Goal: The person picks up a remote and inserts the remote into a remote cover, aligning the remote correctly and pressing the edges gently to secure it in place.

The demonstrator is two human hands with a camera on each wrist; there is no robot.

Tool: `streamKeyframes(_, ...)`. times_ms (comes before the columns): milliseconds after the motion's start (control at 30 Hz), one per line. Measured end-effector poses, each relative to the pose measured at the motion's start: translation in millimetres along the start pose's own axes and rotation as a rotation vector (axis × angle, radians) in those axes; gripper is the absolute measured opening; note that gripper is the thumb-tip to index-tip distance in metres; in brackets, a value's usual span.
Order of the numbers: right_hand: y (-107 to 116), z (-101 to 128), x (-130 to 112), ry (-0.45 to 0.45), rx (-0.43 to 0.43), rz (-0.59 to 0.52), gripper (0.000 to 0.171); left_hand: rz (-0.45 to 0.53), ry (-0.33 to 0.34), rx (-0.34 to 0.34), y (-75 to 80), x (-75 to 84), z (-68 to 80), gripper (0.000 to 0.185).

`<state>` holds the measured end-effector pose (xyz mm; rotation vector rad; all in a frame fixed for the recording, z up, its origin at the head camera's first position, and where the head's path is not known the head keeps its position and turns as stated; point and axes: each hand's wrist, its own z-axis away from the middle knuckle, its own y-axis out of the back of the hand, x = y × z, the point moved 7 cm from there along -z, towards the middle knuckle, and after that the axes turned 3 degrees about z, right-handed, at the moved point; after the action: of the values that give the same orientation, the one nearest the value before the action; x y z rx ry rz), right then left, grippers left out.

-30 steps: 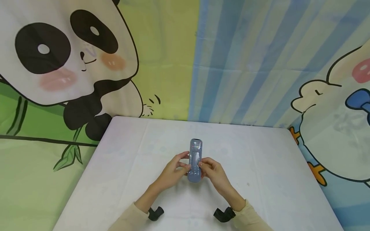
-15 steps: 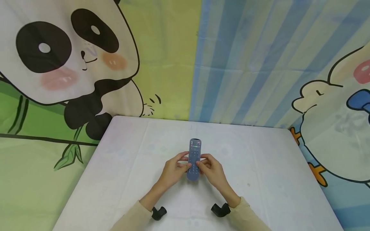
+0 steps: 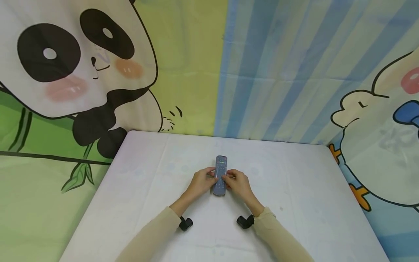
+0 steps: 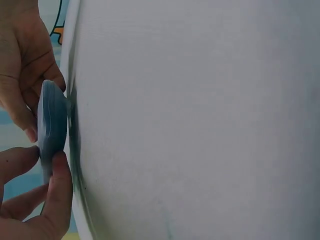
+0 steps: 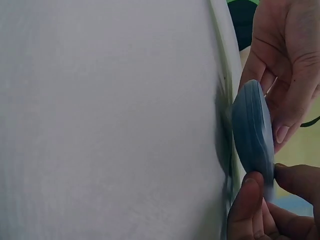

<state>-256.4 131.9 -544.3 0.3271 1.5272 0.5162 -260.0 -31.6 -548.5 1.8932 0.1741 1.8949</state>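
1. A slim blue-grey remote control in a translucent silicone sleeve (image 3: pixel 220 175) is held over the middle of the white cloth-covered table (image 3: pixel 294 189), low above the cloth. Whether its near end touches the cloth cannot be told from the head view.

2. The left hand (image 3: pixel 202 181) grips the remote's left edge. In the left wrist view, thumb and fingers are curled round the rounded near end of the remote (image 4: pixel 52 125), pinching it across its thin side.

3. The right hand (image 3: pixel 238 182) mirrors this on the right edge; in the right wrist view its thumb and forefinger are closed on the sleeve's rim (image 5: pixel 254 130). Neither hand is slack; both are grasping the remote.

4. Judged reason for the hold: a two-sided pinch at the edges keeps the button face uncovered and steadies a narrow, slippery body against twisting.

5. Long axis: it runs straight away from the person, toward the back edge of the table. The end with the coloured buttons points away; the plain rounded end points toward the sleeves. The button face is turned upward.

6. Two black wrist-mounted camera units (image 3: pixel 185 223) are seen at the beige cuffs.

7. Behind the table hangs a cartoon panda and duck backdrop (image 3: pixel 82 72).
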Motion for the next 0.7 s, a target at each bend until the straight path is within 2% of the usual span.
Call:
streamKeyframes(133,-2.9,-6.1,5.7,-0.023,-0.021,0.020,0.030,-0.070,0.005,-0.004,-1.7,-1.9,-5.5,0.048)
streamKeyframes(267,-5.2,-10.0,5.7,-0.019,-0.045,0.036,0.030,-0.099,0.019,-0.012,-0.8,-2.0,-7.9,0.048)
streamKeyframes(467,-7.2,-13.9,6.9,-0.038,-0.034,0.027,0.032,-0.136,0.031,-0.025,0.7,-2.6,-10.4,0.046)
streamKeyframes(633,-6.8,-15.3,10.5,-0.064,-0.012,0.014,0.032,-0.141,0.037,-0.023,-0.1,-5.4,-11.1,0.045)
streamKeyframes(700,-6.5,-14.6,12.2,-0.065,-0.015,0.021,0.032,-0.115,0.049,-0.035,-1.5,-8.4,-10.6,0.045)
